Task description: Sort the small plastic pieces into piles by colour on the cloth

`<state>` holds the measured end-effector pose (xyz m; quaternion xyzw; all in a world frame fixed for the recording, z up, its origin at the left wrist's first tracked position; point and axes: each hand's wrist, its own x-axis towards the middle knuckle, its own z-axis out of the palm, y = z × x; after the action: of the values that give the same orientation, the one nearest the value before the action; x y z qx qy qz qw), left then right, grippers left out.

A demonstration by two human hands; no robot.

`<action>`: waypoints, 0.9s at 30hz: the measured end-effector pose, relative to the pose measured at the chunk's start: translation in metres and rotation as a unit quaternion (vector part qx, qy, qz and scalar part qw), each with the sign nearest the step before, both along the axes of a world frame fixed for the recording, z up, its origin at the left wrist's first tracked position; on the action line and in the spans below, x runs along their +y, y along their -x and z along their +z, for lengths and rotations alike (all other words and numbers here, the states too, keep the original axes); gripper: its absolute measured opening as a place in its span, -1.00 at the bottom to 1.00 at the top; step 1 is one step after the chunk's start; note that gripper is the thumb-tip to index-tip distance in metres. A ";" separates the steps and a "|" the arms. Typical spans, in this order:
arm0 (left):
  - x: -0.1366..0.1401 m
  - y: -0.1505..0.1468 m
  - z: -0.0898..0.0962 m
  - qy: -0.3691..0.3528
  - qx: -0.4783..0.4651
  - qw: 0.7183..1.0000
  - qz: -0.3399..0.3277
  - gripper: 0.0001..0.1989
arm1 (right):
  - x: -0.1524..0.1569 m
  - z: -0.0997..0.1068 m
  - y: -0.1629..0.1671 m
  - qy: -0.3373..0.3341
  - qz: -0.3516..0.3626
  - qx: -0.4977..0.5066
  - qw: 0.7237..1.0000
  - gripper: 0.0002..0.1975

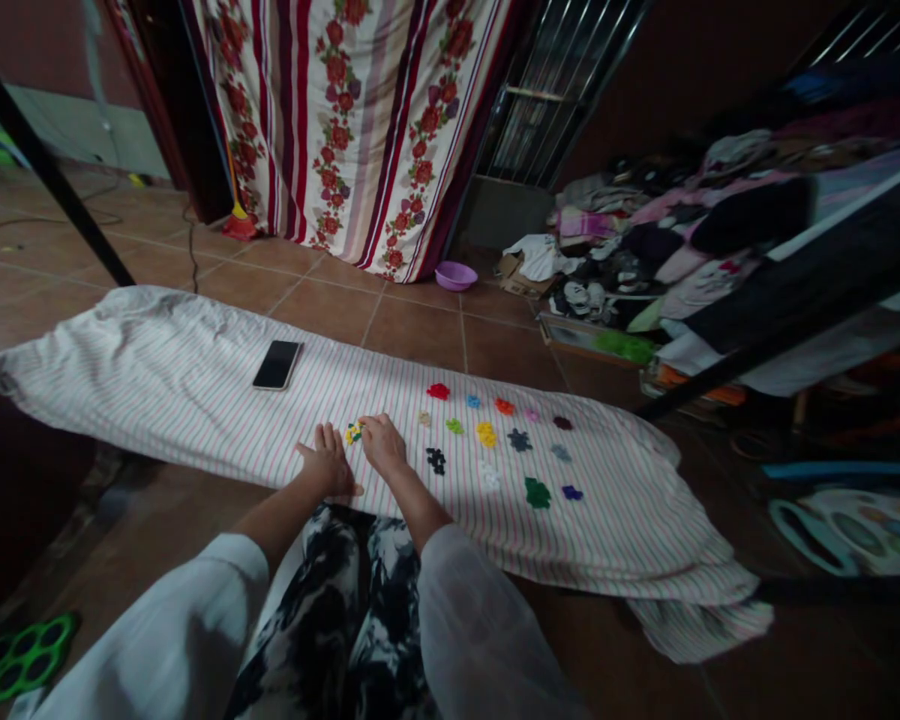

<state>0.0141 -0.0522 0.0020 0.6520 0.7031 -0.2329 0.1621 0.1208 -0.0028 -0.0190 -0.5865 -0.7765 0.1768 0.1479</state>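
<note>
A small cluster of yellow and green pieces (354, 433), which look like tiny building bricks, lies on the striped cloth (195, 360) between my hands. My left hand (327, 464) rests flat at its left side, fingers stretched out. From the right, my right hand (383, 444) reaches to the cluster with its fingers curled together at the edge; what they pinch is too small to make out. Right of that hand lie sorted piles of small pieces, among them a red pile (438, 391), a yellow pile (486, 434), a black pile (436, 460) and a dark green pile (538, 493).
A phone (277, 365) lies on the cloth at the left. Beyond the cloth-covered surface are a floral curtain (345, 130), a purple basin (456, 276) and a red broom (241, 224) on the tiled floor. Clothes are heaped (675, 230) at the right.
</note>
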 end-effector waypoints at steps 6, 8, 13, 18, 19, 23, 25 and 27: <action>-0.001 0.000 0.004 -0.005 -0.003 1.000 0.000 0.13 | 0.005 0.001 0.004 0.018 -0.016 -0.012 1.000 -0.75; -0.001 -0.001 0.005 0.005 -0.003 1.000 0.000 0.13 | 0.007 0.000 0.005 0.025 -0.019 -0.012 0.999 -0.76; -0.001 -0.001 0.006 -0.003 -0.018 1.000 0.004 0.12 | 0.011 0.000 0.006 0.038 -0.020 -0.021 0.999 -0.77; -0.002 0.000 0.005 -0.002 -0.017 1.000 0.003 0.13 | 0.009 -0.001 0.005 0.026 -0.034 -0.013 0.999 -0.82; -0.002 0.000 0.004 -0.004 -0.015 1.000 0.001 0.13 | 0.008 -0.002 0.004 0.019 -0.034 -0.010 0.999 -0.82; -0.002 0.000 0.000 -0.019 -0.010 1.000 -0.004 0.12 | 0.006 -0.004 0.002 0.009 -0.039 -0.005 0.999 -0.84; -0.003 0.000 0.001 -0.016 -0.007 1.000 -0.005 0.13 | 0.005 -0.004 0.001 0.012 -0.045 -0.005 0.999 -0.83; -0.003 0.000 0.002 -0.009 -0.003 1.000 -0.007 0.12 | 0.004 -0.003 0.001 0.015 -0.049 -0.007 0.999 -0.84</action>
<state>0.0145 -0.0548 0.0039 0.6587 0.7004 -0.2258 0.1571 0.1200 0.0015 -0.0223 -0.6269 -0.7452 0.1770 0.1426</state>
